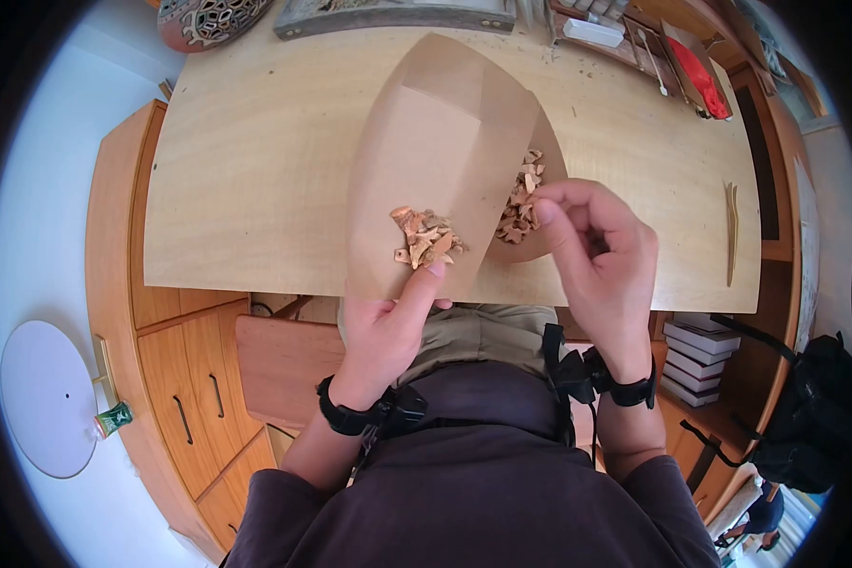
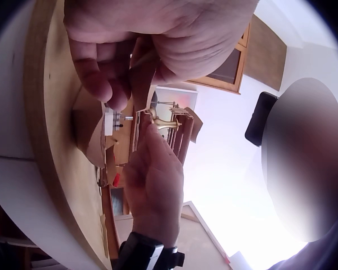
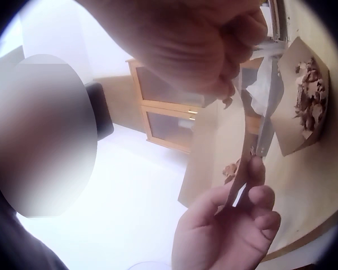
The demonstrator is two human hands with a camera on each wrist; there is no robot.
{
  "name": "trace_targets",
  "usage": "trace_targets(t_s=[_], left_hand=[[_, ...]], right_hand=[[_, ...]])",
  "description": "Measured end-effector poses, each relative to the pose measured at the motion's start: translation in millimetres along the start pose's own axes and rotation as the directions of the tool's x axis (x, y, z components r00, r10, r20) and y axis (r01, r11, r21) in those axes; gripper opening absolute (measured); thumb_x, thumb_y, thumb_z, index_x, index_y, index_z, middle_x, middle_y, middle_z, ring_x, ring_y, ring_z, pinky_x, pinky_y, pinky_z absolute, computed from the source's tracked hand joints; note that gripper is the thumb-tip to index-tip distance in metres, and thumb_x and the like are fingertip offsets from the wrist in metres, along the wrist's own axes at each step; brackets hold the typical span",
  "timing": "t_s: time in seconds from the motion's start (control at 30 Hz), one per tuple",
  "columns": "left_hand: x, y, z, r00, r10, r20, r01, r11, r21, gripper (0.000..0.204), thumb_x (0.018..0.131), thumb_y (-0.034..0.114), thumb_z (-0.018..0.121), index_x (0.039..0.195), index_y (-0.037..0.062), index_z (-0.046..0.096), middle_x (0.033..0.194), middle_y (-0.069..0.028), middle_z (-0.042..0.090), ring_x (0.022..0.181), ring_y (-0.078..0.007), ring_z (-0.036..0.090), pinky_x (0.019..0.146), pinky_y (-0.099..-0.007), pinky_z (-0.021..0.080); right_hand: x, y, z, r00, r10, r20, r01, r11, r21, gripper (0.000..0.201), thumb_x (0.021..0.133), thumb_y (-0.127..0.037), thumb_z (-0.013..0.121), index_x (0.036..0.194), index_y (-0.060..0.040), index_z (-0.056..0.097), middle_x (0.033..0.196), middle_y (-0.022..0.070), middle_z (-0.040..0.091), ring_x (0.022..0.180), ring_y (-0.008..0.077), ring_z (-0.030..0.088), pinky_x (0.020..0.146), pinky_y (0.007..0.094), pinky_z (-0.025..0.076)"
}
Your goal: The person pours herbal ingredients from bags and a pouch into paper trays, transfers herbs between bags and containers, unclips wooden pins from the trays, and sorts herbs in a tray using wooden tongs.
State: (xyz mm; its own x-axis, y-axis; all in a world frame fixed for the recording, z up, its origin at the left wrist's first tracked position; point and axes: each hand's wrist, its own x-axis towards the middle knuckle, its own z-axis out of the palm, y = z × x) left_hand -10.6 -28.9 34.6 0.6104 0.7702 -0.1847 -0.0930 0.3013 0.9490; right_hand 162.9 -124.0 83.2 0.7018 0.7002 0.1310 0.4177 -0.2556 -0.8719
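Observation:
My left hand point(image 1: 398, 331) grips the near edge of a creased sheet of brown paper point(image 1: 435, 104), thumb on top and fingers beneath. A small heap of wood shavings point(image 1: 426, 237) lies on it by the thumb. Behind this sheet, on the table, a second folded brown paper point(image 3: 284, 107) carries a larger pile of shavings point(image 3: 311, 98). My right hand point(image 1: 608, 260) pinches a small brown shaving point(image 3: 227, 102) between thumb and forefinger, its other fingers curled. From the head view, those fingertips overlap the larger pile; the raised sheet hides part of the lower paper.
The light wooden table point(image 1: 256, 170) reaches away from my lap. At its back stand a grey tray point(image 1: 398, 21), a patterned openwork object point(image 1: 208, 19) and a rack with a red cloth point(image 1: 696, 80). Thin wooden sticks point(image 1: 732, 232) lie by the right edge.

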Motion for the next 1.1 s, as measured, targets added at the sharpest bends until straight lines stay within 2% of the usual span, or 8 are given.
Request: trace_targets(t_s=[0.13, 0.23, 0.3, 0.33, 0.87, 0.97, 1.03, 1.1], left_hand=[[0, -1, 1, 1.000, 0.013, -0.016, -0.013, 1.000, -0.009, 0.028, 0.098, 0.004, 0.061, 0.125, -0.0025, 0.060, 0.116, -0.0109, 0.069, 0.088, -0.0210, 0.071, 0.063, -0.0302, 0.057], [-1, 0, 1, 1.000, 0.013, 0.018, -0.013, 1.000, 0.000, 0.028, 0.098, 0.004, 0.061, 0.125, -0.0019, 0.061, 0.116, -0.0105, 0.069, 0.091, -0.0199, 0.070, 0.065, -0.0300, 0.058], [-1, -2, 0, 1.000, 0.000, 0.024, 0.001, 0.999, -0.043, 0.027, 0.098, 0.006, 0.064, 0.124, -0.0001, 0.062, 0.114, -0.0061, 0.068, 0.094, -0.0115, 0.067, 0.069, -0.0279, 0.060], [-1, -1, 0, 1.000, 0.000, 0.023, 0.001, 0.999, -0.043, 0.027, 0.098, 0.006, 0.064, 0.124, -0.0001, 0.062, 0.114, -0.0061, 0.068, 0.094, -0.0115, 0.067, 0.069, -0.0279, 0.060], [-1, -1, 0, 1.000, -0.006, 0.014, 0.007, 1.000, -0.020, 0.026, 0.099, 0.008, 0.062, 0.123, -0.0014, 0.062, 0.113, -0.0081, 0.069, 0.091, -0.0155, 0.069, 0.067, -0.0294, 0.059], [-1, -1, 0, 1.000, -0.013, -0.002, 0.013, 1.000, 0.004, 0.028, 0.100, 0.008, 0.060, 0.125, -0.0030, 0.061, 0.114, -0.0111, 0.069, 0.089, -0.0204, 0.070, 0.065, -0.0312, 0.057], [0, 0, 1, 1.000, -0.016, -0.005, 0.016, 1.000, 0.012, 0.027, 0.099, 0.008, 0.060, 0.124, -0.0034, 0.061, 0.113, -0.0118, 0.070, 0.087, -0.0214, 0.071, 0.064, -0.0313, 0.056], [1, 1, 1, 1.000, -0.001, 0.006, 0.001, 1.000, 0.000, 0.027, 0.100, 0.008, 0.060, 0.124, -0.0040, 0.060, 0.112, -0.0124, 0.070, 0.087, -0.0219, 0.071, 0.064, -0.0312, 0.056]], right_hand=[[3, 1, -3, 0.997, -0.067, -0.047, 0.058, 0.983, -0.173, 0.014, 0.090, -0.010, 0.076, 0.102, -0.0034, 0.072, 0.058, 0.0031, 0.050, 0.049, 0.0107, 0.042, 0.049, 0.0264, 0.037], [-5, -8, 1, 0.993, -0.112, 0.038, 0.118, 0.965, -0.233, 0.019, 0.086, -0.012, 0.078, 0.102, -0.0037, 0.073, 0.061, 0.0056, 0.056, 0.050, 0.0152, 0.050, 0.050, 0.0295, 0.043], [-7, -5, 7, 0.915, -0.324, 0.242, 0.368, 0.915, -0.166, 0.024, 0.082, -0.014, 0.080, 0.103, -0.0042, 0.073, 0.070, 0.0092, 0.065, 0.055, 0.0230, 0.061, 0.053, 0.0343, 0.049], [-9, -7, 12, 0.918, -0.288, 0.271, 0.344, 0.920, -0.189, 0.022, 0.082, -0.016, 0.080, 0.100, -0.0047, 0.073, 0.080, 0.0117, 0.070, 0.064, 0.0289, 0.067, 0.057, 0.0384, 0.053], [-4, -6, 17, 0.944, -0.289, 0.162, 0.322, 0.913, -0.250, 0.006, 0.087, -0.010, 0.073, 0.091, -0.0059, 0.071, 0.084, 0.0119, 0.071, 0.074, 0.0316, 0.069, 0.064, 0.0389, 0.055], [-3, -9, 12, 0.951, -0.281, 0.131, 0.304, 0.928, -0.213, 0.006, 0.089, -0.009, 0.072, 0.093, -0.0049, 0.071, 0.084, 0.0120, 0.070, 0.070, 0.0293, 0.069, 0.063, 0.0370, 0.055], [-2, -15, 7, 0.985, -0.129, 0.116, 0.147, 0.975, -0.167, 0.007, 0.090, -0.008, 0.072, 0.096, -0.0039, 0.072, 0.077, 0.0109, 0.067, 0.061, 0.0246, 0.064, 0.058, 0.0337, 0.051], [0, -15, 3, 0.991, -0.117, 0.057, 0.127, 0.970, -0.207, 0.008, 0.089, -0.008, 0.073, 0.096, -0.0036, 0.072, 0.073, 0.0102, 0.065, 0.057, 0.0219, 0.060, 0.056, 0.0322, 0.048]])
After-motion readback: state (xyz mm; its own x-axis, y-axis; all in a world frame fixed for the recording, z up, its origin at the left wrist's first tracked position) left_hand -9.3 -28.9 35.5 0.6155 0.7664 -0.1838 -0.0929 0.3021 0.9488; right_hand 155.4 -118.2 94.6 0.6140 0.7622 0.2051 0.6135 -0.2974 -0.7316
